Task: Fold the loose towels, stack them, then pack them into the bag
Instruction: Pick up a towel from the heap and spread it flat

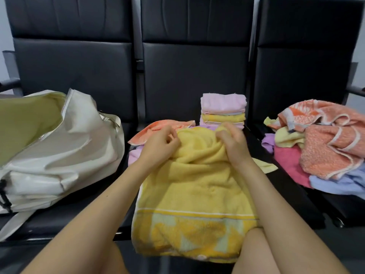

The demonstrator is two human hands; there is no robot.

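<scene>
We pinch the far edge of the yellow towel with both hands, left grip and right grip curled into the cloth; it drapes off the black seat. Behind it stands the folded stack, the open white bag lies left, loose towels right.

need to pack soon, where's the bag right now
In the head view the white bag lies open on the left seat, left of the yellow towel that both hands grip.
</scene>
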